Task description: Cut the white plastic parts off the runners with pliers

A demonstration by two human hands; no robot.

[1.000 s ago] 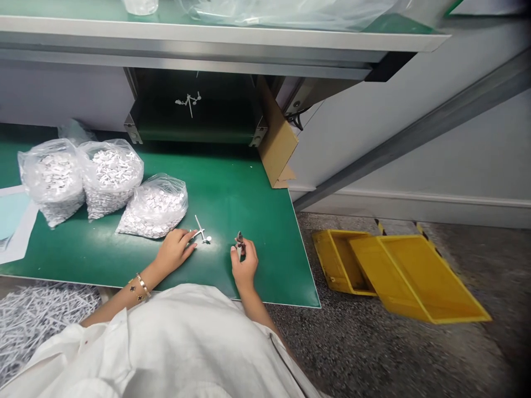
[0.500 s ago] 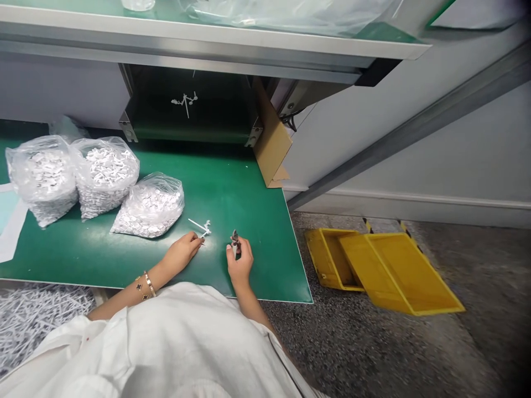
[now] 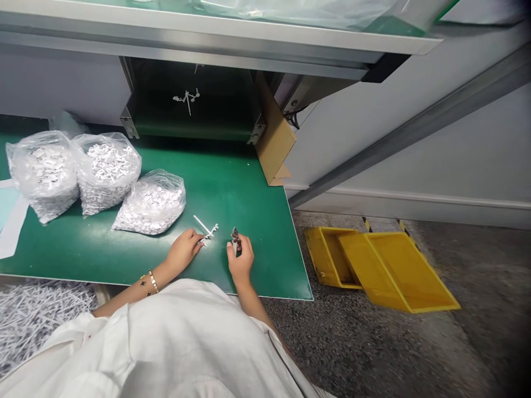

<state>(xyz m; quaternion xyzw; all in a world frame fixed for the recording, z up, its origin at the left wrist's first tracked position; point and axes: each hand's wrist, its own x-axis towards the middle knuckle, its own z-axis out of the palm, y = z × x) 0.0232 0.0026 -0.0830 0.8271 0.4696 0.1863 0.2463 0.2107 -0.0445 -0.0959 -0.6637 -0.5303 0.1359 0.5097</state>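
My left hand (image 3: 182,252) rests on the green mat (image 3: 232,188), its fingertips on the end of a small white plastic sprue (image 3: 206,230) and seemingly pinching it. My right hand (image 3: 240,260) is shut on a small pair of dark-handled side cutters (image 3: 235,239), with their tip pointing up. The cutters stand a short way to the right of the sprue, not touching it. Up and to the left lie several clear plastic bags of small white plastic parts, the nearest (image 3: 149,204) close to the sprue.
A white sprue (image 3: 187,98) lies on a dark green surface under the metal shelf (image 3: 207,41). A cardboard sheet (image 3: 276,132) leans at the mat's back right. Yellow plastic crates (image 3: 385,271) sit on the floor to the right, and white runners (image 3: 37,312) are heaped at lower left.
The white sprue has turned in my left hand's fingers, its long stem now slanting differently. My right hand and the cutters have barely moved. The whole view has shifted slightly.
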